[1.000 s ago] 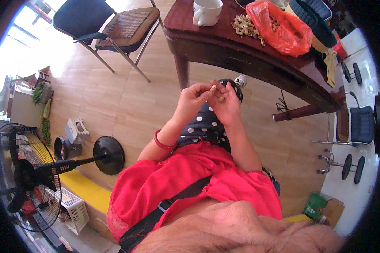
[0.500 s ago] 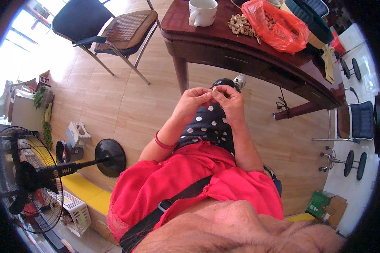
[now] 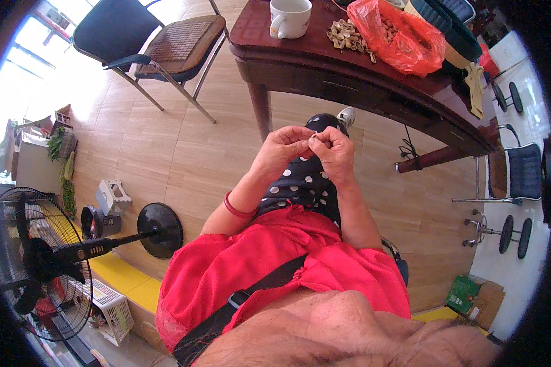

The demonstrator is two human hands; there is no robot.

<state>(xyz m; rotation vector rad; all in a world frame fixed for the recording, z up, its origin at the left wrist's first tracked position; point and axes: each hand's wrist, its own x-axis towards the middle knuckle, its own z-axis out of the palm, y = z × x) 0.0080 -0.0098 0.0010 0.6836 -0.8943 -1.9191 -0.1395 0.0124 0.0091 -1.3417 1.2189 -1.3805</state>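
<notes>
My left hand [image 3: 281, 148] and my right hand [image 3: 337, 154] meet fingertip to fingertip above my lap. Both are pinched on a small pale peanut [image 3: 313, 137], mostly hidden by the fingers. On the dark red table [image 3: 337, 66] ahead lies a pile of opened peanut shells [image 3: 348, 38]. Right beside it, a red plastic bag [image 3: 419, 58] is spread open with reddish-brown peanuts [image 3: 390, 29] inside. To the left of the shells stands a white mug [image 3: 289, 18].
A chair [image 3: 183, 46] stands at the far left. A black floor fan [image 3: 40, 260] is near on the left, its round base [image 3: 160, 230] on the floor. Gloves [image 3: 473, 88] hang over the table's right edge. Another chair [image 3: 514, 173] stands at the right.
My fingers have shifted around the peanut, with the right fingers curled further in. Both hands stay in nearly the same place above my lap.
</notes>
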